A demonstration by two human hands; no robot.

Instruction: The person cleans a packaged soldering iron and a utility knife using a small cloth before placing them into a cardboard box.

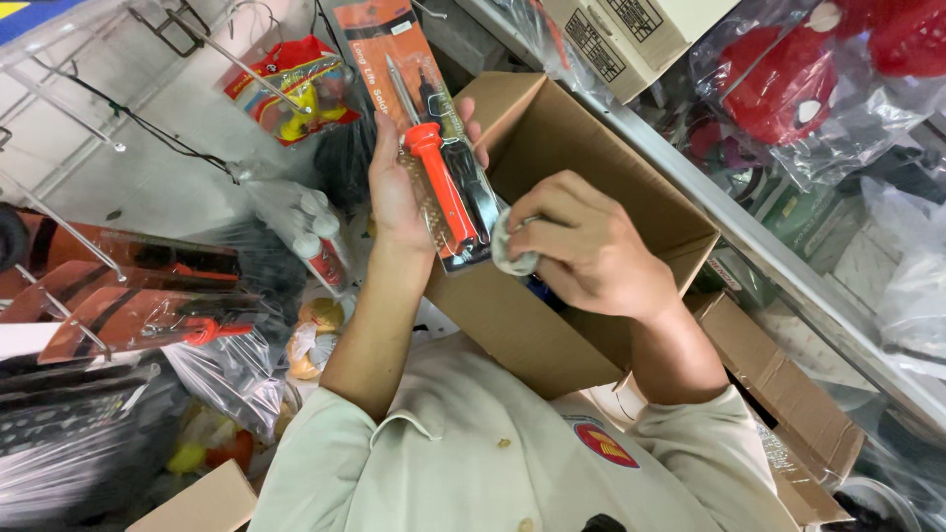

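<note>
My left hand (394,192) is shut on a blister pack (434,148): an orange card under clear plastic, holding a tool with an orange-red handle and a black one beside it. I hold it upright in front of an open brown cardboard box (601,163). My right hand (596,251) grips a small crumpled grey-white cloth (512,251), which presses against the lower right edge of the pack. Both forearms rise from my beige shirt at the bottom of the view.
Plastic-wrapped orange packs (148,315) and other bagged goods pile up on the left. A metal shelf edge (778,256) runs diagonally on the right, with red toys in clear bags (788,79) behind it. Flattened cardboard (788,394) lies lower right. Wire hooks (89,128) stick out upper left.
</note>
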